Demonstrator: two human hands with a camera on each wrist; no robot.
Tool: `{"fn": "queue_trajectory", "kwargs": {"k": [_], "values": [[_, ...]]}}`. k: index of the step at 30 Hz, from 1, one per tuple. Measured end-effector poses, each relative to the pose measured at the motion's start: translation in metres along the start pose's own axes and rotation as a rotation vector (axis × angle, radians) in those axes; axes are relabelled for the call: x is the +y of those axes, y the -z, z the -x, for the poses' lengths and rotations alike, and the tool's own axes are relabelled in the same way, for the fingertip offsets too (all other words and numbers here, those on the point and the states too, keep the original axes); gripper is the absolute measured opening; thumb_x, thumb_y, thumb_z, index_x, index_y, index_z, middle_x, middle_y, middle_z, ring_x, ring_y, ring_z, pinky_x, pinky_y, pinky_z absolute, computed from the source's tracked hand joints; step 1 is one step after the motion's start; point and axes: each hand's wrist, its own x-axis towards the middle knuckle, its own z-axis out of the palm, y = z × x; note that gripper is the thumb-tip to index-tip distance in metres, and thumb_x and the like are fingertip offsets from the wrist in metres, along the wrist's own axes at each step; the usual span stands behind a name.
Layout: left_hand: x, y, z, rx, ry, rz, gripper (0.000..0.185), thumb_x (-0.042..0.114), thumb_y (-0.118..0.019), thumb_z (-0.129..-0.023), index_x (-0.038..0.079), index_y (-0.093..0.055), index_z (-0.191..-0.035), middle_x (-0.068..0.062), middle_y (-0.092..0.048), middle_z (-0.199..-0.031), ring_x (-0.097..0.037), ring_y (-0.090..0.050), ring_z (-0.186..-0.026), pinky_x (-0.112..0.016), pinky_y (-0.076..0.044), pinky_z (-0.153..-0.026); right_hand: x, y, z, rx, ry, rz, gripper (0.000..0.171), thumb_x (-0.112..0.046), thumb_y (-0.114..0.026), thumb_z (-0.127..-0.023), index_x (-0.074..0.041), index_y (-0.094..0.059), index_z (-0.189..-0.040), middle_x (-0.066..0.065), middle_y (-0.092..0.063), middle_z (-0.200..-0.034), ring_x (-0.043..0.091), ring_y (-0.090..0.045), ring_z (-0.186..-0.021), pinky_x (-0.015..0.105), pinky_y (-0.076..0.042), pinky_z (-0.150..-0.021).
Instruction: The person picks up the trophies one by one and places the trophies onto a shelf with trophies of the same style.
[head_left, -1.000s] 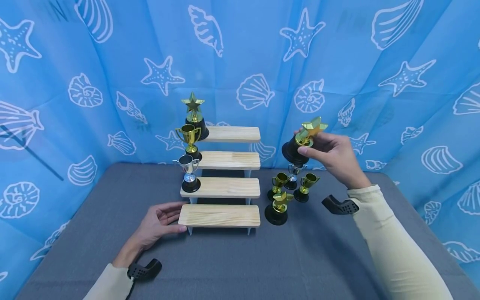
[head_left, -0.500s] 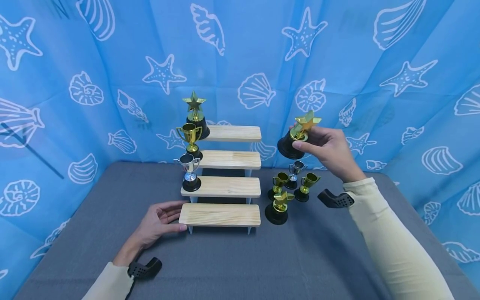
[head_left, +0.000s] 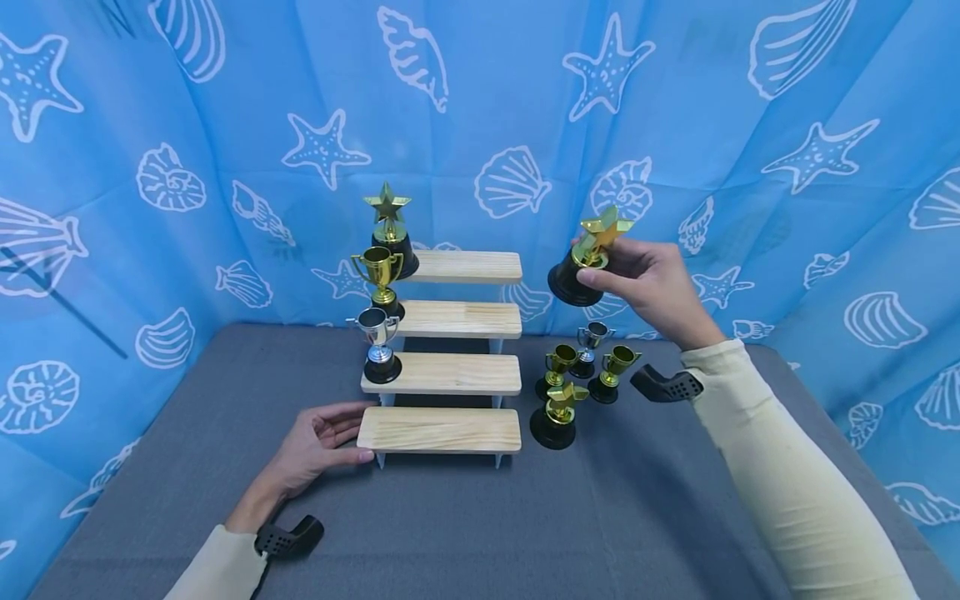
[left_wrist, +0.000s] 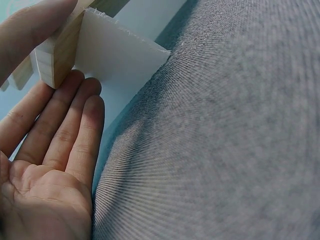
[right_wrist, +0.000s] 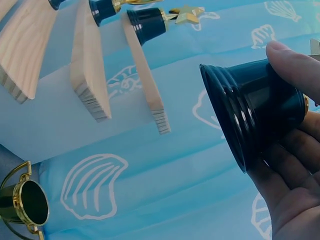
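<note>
My right hand [head_left: 651, 279] holds a gold star trophy [head_left: 585, 257] by its stem in the air, tilted, to the right of the top step of a wooden stepped stand [head_left: 450, 350]. In the right wrist view the trophy's black base [right_wrist: 252, 110] sits between my thumb and fingers. My left hand [head_left: 318, 442] rests on the grey table with straight fingers touching the left end of the lowest step [head_left: 439, 430]; the left wrist view shows the fingers [left_wrist: 60, 130] against the white leg [left_wrist: 117, 60]. A star trophy [head_left: 390, 229], a gold cup [head_left: 379, 279] and a silver cup [head_left: 378, 342] stand on the steps' left ends.
Right of the stand, several small trophies stand on the table: a star trophy [head_left: 553, 414], two gold cups [head_left: 557, 367] [head_left: 613, 371] and a silver cup [head_left: 589, 343]. A blue curtain [head_left: 675, 125] with shells and starfish closes off the back and sides.
My right hand has lifted the star trophy up and a little left, toward the top step. My left hand has stayed at the lowest step.
</note>
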Motion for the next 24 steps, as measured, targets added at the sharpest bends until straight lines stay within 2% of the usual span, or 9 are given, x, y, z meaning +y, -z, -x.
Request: {"fn": "queue_trajectory", "kwargs": {"k": [8,15,24], "values": [[0.000,0.000,0.000,0.005,0.006,0.000,0.071,-0.008,-0.079,-0.080,-0.018,-0.044,-0.140,-0.038,-0.048,-0.140,-0.011,-0.063,-0.118,-0.026,-0.051,-0.103,-0.005,0.000,-0.011,-0.009,0.037,-0.015,0.042,-0.018,-0.075,-0.094,-0.004,-0.066,-0.133,0.012,-0.070,-0.126,0.015,-0.069,-0.109,0.023,-0.057,-0.095],[-0.001,0.000,0.000,0.001,-0.002,-0.003,0.071,-0.008,-0.079,-0.080,-0.018,-0.043,-0.140,-0.038,-0.048,-0.140,-0.011,-0.063,-0.118,-0.026,-0.051,-0.103,-0.016,0.001,-0.018,-0.005,0.039,-0.013,0.043,-0.018,-0.076,-0.094,-0.003,-0.066,-0.132,0.016,-0.070,-0.124,0.015,-0.069,-0.109,0.027,-0.057,-0.096],[-0.001,0.001,0.000,0.004,-0.007,0.005,0.071,-0.008,-0.080,-0.079,-0.019,-0.043,-0.139,-0.035,-0.052,-0.139,-0.012,-0.063,-0.117,-0.026,-0.052,-0.102,-0.022,-0.003,-0.024,-0.021,0.055,-0.003,0.042,-0.023,-0.076,-0.094,-0.010,-0.068,-0.133,0.011,-0.070,-0.126,0.018,-0.069,-0.112,0.031,-0.056,-0.100]]}}
